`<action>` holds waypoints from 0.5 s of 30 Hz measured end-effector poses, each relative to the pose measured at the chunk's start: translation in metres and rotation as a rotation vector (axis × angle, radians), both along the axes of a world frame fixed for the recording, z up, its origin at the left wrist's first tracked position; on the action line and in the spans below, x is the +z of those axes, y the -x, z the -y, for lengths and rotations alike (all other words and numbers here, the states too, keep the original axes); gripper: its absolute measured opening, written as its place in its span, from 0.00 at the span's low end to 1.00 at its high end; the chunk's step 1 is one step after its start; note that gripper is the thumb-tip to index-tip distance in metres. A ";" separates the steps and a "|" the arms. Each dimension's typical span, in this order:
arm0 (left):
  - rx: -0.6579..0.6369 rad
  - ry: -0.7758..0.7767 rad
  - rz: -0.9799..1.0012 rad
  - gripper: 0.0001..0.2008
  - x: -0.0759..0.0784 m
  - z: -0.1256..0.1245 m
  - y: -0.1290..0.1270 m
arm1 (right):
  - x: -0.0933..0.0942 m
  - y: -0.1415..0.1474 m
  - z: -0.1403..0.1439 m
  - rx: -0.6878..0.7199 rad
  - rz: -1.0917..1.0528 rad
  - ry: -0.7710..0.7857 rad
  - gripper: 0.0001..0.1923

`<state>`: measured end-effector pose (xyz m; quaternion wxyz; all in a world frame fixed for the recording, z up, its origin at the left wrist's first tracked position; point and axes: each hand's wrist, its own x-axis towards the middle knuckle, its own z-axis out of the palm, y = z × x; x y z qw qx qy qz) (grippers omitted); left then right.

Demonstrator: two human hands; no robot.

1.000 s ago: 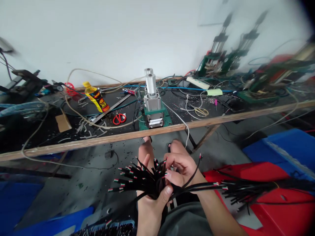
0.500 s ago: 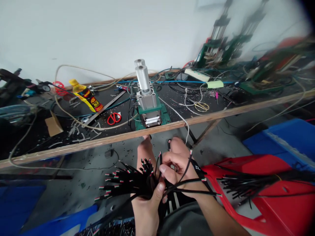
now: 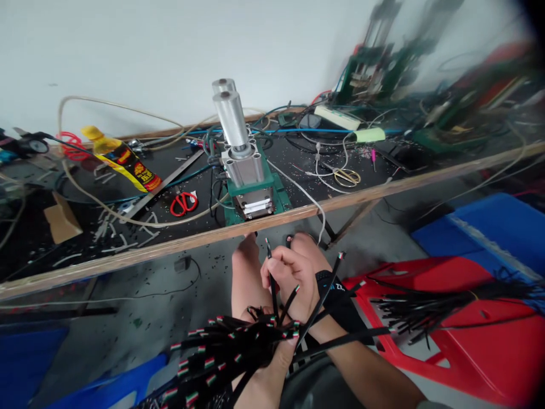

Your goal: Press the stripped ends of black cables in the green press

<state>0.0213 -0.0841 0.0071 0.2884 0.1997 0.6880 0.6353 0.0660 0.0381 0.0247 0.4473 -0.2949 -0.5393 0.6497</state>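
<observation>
Right hand (image 3: 289,278) grip higher now, one cable (image 3: 269,272) raised from bundle (image 3: 225,355).

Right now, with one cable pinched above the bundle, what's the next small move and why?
Probably lift the right hand toward the green press: its single cable already points at the press mouth, while the left hand grips the bundle.
</observation>
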 end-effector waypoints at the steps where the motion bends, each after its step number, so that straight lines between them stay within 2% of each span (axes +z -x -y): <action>1: -0.019 0.002 -0.021 0.22 0.001 -0.002 0.002 | 0.001 0.002 -0.002 -0.023 0.012 0.001 0.22; 5: -0.099 0.029 -0.077 0.23 0.006 -0.008 0.011 | 0.004 0.013 -0.016 -0.110 0.046 0.016 0.25; 9: -0.106 0.049 -0.107 0.14 0.006 -0.017 0.016 | -0.006 0.028 -0.033 -0.104 0.046 0.022 0.25; 15: -0.103 -0.053 0.077 0.08 -0.008 -0.039 0.025 | -0.020 0.047 -0.058 -0.091 0.066 -0.063 0.23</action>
